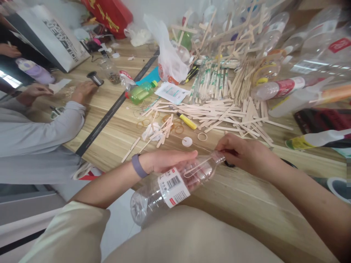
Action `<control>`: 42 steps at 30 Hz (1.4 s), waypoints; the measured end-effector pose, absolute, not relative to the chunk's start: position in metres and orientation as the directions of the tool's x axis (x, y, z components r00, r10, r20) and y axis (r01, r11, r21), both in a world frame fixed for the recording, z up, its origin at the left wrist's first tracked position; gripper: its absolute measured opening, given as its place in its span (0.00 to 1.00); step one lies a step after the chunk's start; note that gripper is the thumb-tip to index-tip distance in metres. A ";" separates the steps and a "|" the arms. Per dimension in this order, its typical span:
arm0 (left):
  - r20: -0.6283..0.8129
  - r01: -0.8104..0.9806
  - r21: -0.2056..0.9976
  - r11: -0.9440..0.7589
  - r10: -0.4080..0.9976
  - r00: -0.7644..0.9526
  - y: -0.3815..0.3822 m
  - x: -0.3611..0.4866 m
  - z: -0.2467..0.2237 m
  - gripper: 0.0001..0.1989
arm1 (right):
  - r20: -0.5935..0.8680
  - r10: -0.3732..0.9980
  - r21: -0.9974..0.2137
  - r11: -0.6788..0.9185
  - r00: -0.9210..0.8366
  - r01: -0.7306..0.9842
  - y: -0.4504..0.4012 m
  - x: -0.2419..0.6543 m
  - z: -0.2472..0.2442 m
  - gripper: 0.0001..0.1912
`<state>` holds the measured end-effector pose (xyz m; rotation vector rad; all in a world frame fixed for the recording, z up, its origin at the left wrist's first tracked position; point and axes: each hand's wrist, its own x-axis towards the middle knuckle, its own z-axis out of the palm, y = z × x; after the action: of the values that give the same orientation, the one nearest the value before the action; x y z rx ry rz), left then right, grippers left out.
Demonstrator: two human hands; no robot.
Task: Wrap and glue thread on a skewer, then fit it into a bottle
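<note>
A clear plastic bottle [148, 199] with a white barcode label lies slantwise before me, its neck pointing up to the right. My left hand [170, 160] holds it from the far side, and its fingers show through the plastic. At the bottle's mouth, my right hand [233, 148] is closed in a pinch. A thin pale rubber band [192, 170] runs as a long loop from that pinch down along the neck, seemingly inside the bottle. The fingertips partly hide the mouth. Under my right hand a black curved piece [229, 164] rests on the table, its kind unclear.
Loose wooden sticks [216, 113], a yellow utility knife [188, 121], rubber bands [179, 128] and a white disc [187, 141] lie beyond the bottle. A green bottle [141, 92] stands farther back. At left, another person's sleeve [65, 120] and hands rest on the table.
</note>
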<state>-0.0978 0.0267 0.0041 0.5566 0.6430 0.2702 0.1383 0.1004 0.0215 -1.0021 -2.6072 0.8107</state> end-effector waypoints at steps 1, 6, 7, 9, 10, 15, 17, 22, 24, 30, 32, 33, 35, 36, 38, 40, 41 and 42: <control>-0.493 -0.060 0.566 0.822 0.395 0.775 0.027 -0.097 0.004 0.26 | 0.012 0.665 -0.577 0.614 -0.746 0.538 0.101 0.138 0.022 0.01; -0.492 -0.066 0.621 0.781 0.454 0.743 0.030 -0.094 0.006 0.19 | 0.164 0.630 -0.583 0.683 -0.759 0.440 0.103 0.139 0.021 0.02; -0.496 -0.075 0.620 0.781 0.464 0.734 0.030 -0.094 0.007 0.20 | 0.195 0.621 -0.584 0.695 -0.759 0.419 0.103 0.140 0.021 0.03; -0.507 -0.083 0.611 0.787 0.470 0.722 0.029 -0.093 0.008 0.21 | 0.226 0.625 -0.593 0.697 -0.748 0.404 0.102 0.141 0.020 0.04; -0.512 -0.083 0.607 0.791 0.468 0.720 0.029 -0.093 0.009 0.21 | 0.222 0.637 -0.603 0.685 -0.738 0.410 0.102 0.142 0.019 0.05; -0.485 -0.110 0.620 0.777 0.489 0.725 0.025 -0.091 0.014 0.19 | 0.111 0.678 -0.659 0.598 -0.727 0.456 0.100 0.147 0.014 0.09; -0.463 -0.133 0.626 0.769 0.503 0.730 0.024 -0.091 0.017 0.21 | 0.111 0.666 -0.665 0.601 -0.738 0.442 0.100 0.149 0.013 0.11; -0.448 -0.155 0.656 0.738 0.547 0.707 0.021 -0.090 0.023 0.27 | 0.106 0.658 -0.672 0.600 -0.745 0.435 0.100 0.150 0.013 0.14; -0.457 -0.140 0.669 0.730 0.552 0.698 0.021 -0.089 0.022 0.29 | 0.084 0.656 -0.678 0.590 -0.750 0.439 0.100 0.150 0.014 0.14; -0.486 -0.108 0.671 0.733 0.546 0.683 0.020 -0.088 0.014 0.29 | 0.097 0.630 -0.673 0.612 -0.771 0.416 0.099 0.149 0.016 0.12; -0.475 -0.119 0.679 0.724 0.557 0.681 0.019 -0.088 0.014 0.28 | 0.103 0.621 -0.670 0.621 -0.777 0.407 0.099 0.149 0.017 0.12; -0.469 -0.122 0.684 0.719 0.562 0.681 0.019 -0.088 0.015 0.28 | 0.104 0.619 -0.669 0.623 -0.779 0.405 0.099 0.149 0.017 0.12; -0.462 -0.118 0.696 0.708 0.568 0.681 0.019 -0.087 0.017 0.28 | 0.103 0.615 -0.671 0.623 -0.782 0.402 0.099 0.148 0.017 0.12; -0.461 -0.113 0.703 0.702 0.572 0.679 0.019 -0.087 0.018 0.28 | 0.099 0.615 -0.673 0.620 -0.783 0.402 0.099 0.148 0.017 0.13; -0.462 -0.102 0.717 0.690 0.580 0.671 0.019 -0.087 0.020 0.28 | 0.088 0.613 -0.674 0.617 -0.785 0.406 0.099 0.148 0.017 0.13; -0.466 -0.085 0.728 0.680 0.583 0.666 0.019 -0.086 0.022 0.28 | 0.073 0.616 -0.668 0.614 -0.784 0.421 0.098 0.148 0.019 0.13; -0.469 -0.077 0.732 0.676 0.583 0.663 0.019 -0.086 0.023 0.29 | 0.066 0.620 -0.665 0.611 -0.782 0.428 0.098 0.148 0.019 0.13; -0.471 -0.070 0.736 0.673 0.583 0.661 0.018 -0.086 0.023 0.29 | 0.063 0.623 -0.665 0.609 -0.780 0.433 0.097 0.148 0.020 0.13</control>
<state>-0.0856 0.0185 0.0234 0.7489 0.7667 0.4109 0.1483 0.0970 0.0196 -0.8589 -2.5495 0.9403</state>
